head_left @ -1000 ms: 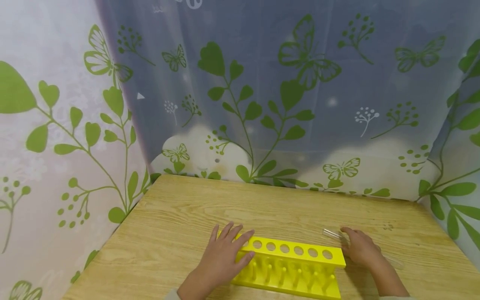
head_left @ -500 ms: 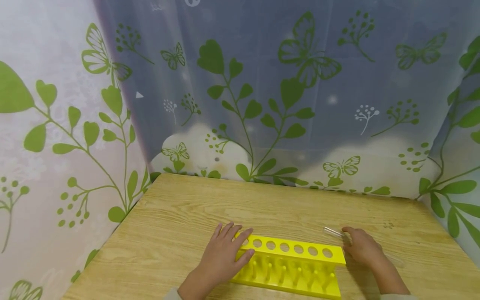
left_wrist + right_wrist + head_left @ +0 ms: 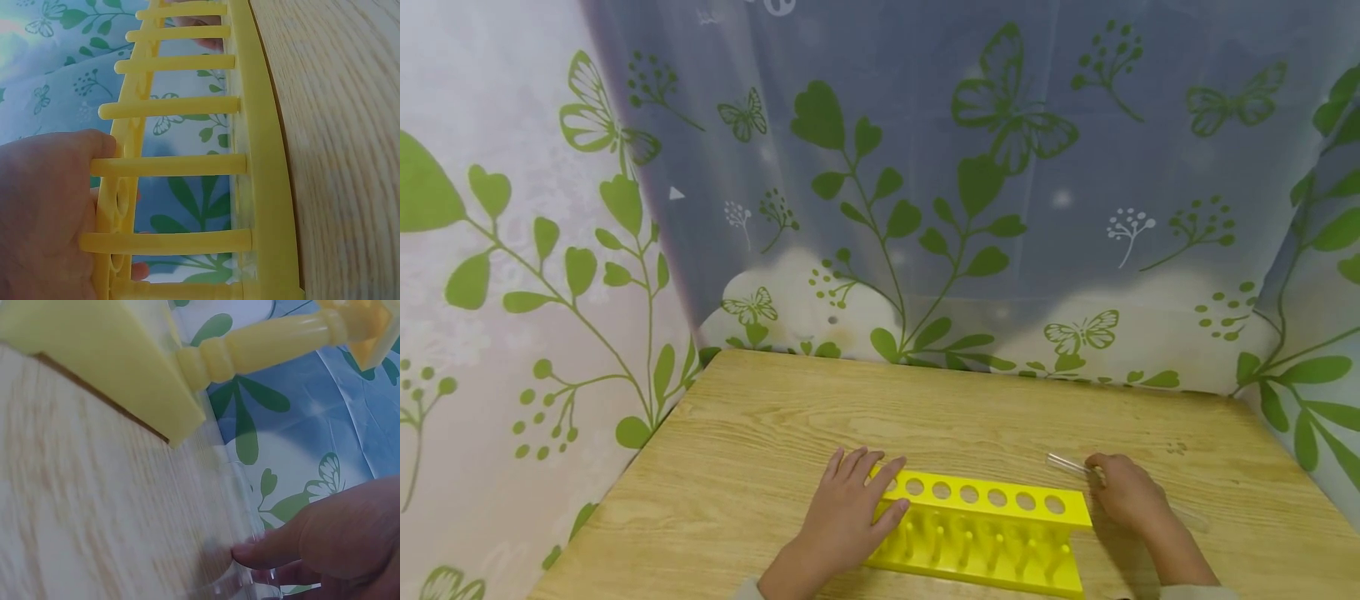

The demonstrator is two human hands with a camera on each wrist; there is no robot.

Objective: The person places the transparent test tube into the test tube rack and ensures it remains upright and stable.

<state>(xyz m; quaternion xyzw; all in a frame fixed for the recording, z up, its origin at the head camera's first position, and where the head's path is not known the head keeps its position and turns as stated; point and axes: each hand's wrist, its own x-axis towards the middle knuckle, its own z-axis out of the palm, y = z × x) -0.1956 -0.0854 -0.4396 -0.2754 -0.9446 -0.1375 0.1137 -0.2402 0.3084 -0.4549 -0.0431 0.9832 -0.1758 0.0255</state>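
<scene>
A yellow test tube rack (image 3: 977, 575) stands on the wooden table, with a row of round holes along its top and pegs below. My left hand (image 3: 850, 512) grips its left end, thumb on the front and fingers spread over the top bar. In the left wrist view the thumb side of the left hand (image 3: 50, 212) lies against the holed bar (image 3: 123, 194). To the right of the rack, my right hand (image 3: 1127, 497) pinches a clear glass test tube (image 3: 1063, 463) lying near the tabletop. The right wrist view shows the thumb (image 3: 269, 547) against the glass.
The wood-grain table (image 3: 925, 408) meets a patterned curtain (image 3: 917, 208) along its back edge. More patterned cloth (image 3: 497, 350) hangs on the left side. A faint clear glass length (image 3: 1191, 521) shows beyond the right wrist.
The view shifts very slightly. My right hand makes a tiny shift at the test tube; my left hand and the rack stay in place.
</scene>
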